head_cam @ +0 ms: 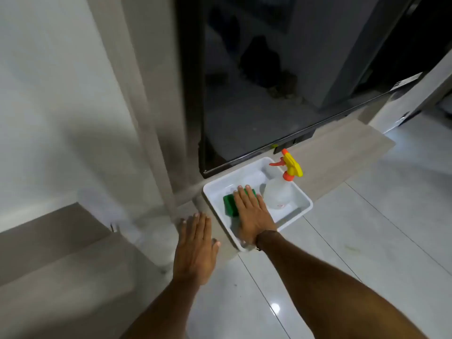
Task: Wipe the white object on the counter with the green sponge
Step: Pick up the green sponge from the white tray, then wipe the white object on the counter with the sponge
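head view | right hand [253,215]: flat, fingers spread, palm pressed on green sponge [230,204], no pinch | sponge: under the fingers, inside white tray [299,211] on the ledge | spray bottle [278,195]: in the tray just right of that hand | left hand [195,248]: open, flat, just left of the tray, holding nothing

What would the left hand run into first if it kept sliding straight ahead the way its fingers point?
Probably the grey vertical frame post beside the dark glass panel. The left hand lies flat, fingers pointing up-frame, just left of the white tray; depth is unclear.
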